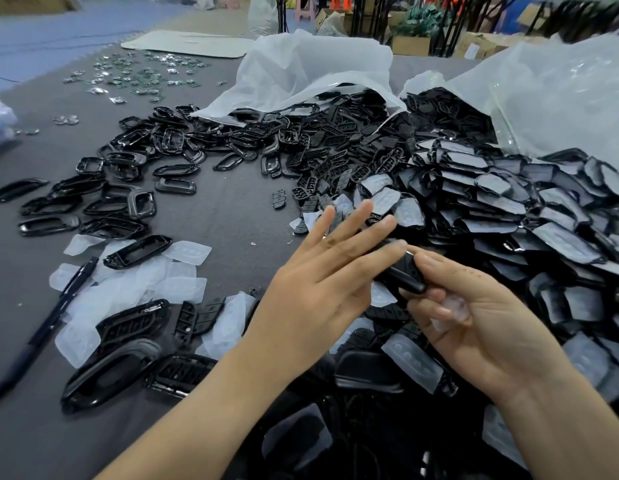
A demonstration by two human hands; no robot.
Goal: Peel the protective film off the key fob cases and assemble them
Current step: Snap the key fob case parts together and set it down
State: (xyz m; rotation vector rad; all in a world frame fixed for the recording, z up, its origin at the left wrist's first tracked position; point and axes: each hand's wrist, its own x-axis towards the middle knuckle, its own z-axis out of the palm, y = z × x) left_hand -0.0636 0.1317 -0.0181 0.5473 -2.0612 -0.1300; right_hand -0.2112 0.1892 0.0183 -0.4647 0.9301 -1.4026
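The key fob case (pixel 403 273) sits above the table (pixel 228 209) in front of me, a small glossy black shell clamped in the right grip (pixel 481 317), thumb over its top end and curled fingers under it. Tucked beneath those same fingers is a scrap of clear film (pixel 452 308), so that grip is carrying two things at once. The left grip (pixel 318 278) is spread apart, fingers (pixel 356 216) straight and fanned. It comes up against the near side of the case, though I cannot tell whether it truly touches. That is my main worry: the slick case is pinched from one side only, and a push from the flat left fingers could flick it out into the heap of film-covered cases (pixel 530 216) just beyond, where I would lose track of it. The loose scrap could slip down there as well and pass for an unpeeled piece, instead of joining the peeled films (pixel 135 289) on the left beside the pen (pixel 48 323). Farther out lie the black frames (pixel 135 157) and the opened plastic bags (pixel 318 67).
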